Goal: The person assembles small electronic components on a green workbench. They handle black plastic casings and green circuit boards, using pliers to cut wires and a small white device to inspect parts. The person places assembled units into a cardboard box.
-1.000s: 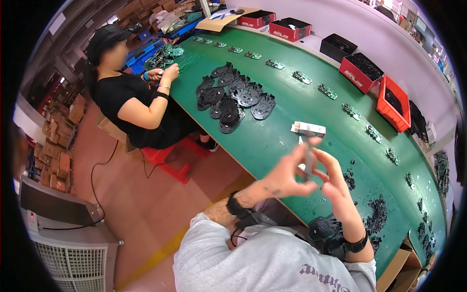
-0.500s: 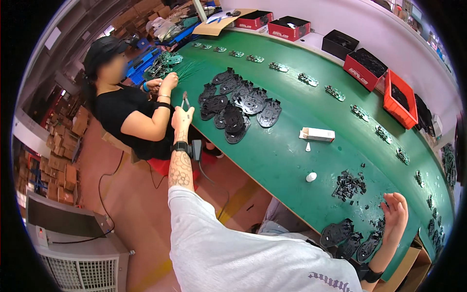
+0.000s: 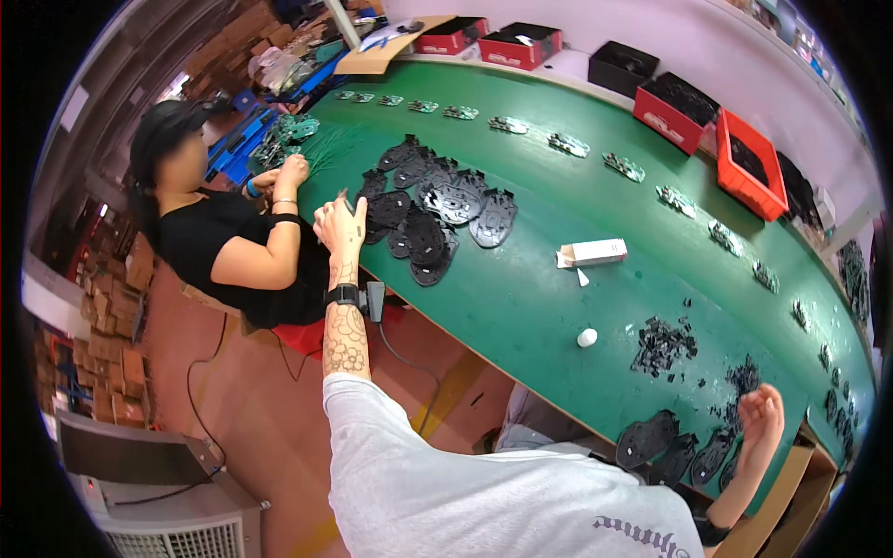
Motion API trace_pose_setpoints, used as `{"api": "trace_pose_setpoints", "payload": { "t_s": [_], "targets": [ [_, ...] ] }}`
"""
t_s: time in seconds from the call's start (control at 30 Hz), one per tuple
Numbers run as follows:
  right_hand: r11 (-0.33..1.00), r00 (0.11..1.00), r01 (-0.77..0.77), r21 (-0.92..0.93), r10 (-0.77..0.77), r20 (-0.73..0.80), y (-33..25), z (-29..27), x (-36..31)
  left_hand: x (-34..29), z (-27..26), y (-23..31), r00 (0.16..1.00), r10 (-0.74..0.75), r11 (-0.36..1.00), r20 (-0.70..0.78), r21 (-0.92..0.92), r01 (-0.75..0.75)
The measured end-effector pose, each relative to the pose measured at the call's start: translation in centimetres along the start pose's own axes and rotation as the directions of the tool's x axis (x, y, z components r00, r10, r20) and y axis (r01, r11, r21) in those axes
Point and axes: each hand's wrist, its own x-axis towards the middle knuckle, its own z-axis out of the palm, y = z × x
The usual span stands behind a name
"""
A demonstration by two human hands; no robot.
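My left hand [image 3: 341, 230] is stretched out at the far left of the bench, fingers curled about a small V-shaped metal tool [image 3: 344, 194] that they mostly hide. Just right of it lies a heap of black plastic shells [image 3: 426, 238], shaped like mouse bases. At the lower right, my right hand [image 3: 763, 417] hovers near the bench edge, its fingers loosely bent and apart, with nothing visible in them. Beside that hand are small black plastic pieces [image 3: 742, 374] and several more black shells [image 3: 648, 439].
A person in black [image 3: 233, 223] sits at the left, handling green wires [image 3: 330, 149]. Green circuit boards [image 3: 568, 144] form a curved row along the bench [image 3: 521, 298]. A white carton [image 3: 595, 252], white bottle [image 3: 587, 338] and loose black parts [image 3: 664, 344] lie mid-bench. An orange crate [image 3: 752, 167] stands behind.
My left hand has turned, so less of the metal tool shows. My right hand has dropped lower, its fingers more curled. The whole view has shifted slightly.
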Motion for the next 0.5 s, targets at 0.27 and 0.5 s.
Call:
{"api": "trace_pose_setpoints", "payload": {
  "t_s": [0.27,0.5],
  "targets": [
    [0.992,0.996,0.047,-0.12,-0.037,0.086,-2.7,2.4,2.1,-1.3,1.0,-3.5,0.992,-0.041,0.988,-0.123,-0.15,0.022],
    [0.743,0.949,0.247,-0.622,-0.055,0.311,-0.2,4.3,7.3,0.3,-6.6,3.2,0.85,0.118,0.622,-0.513,-0.629,-0.466]
  ]
}}
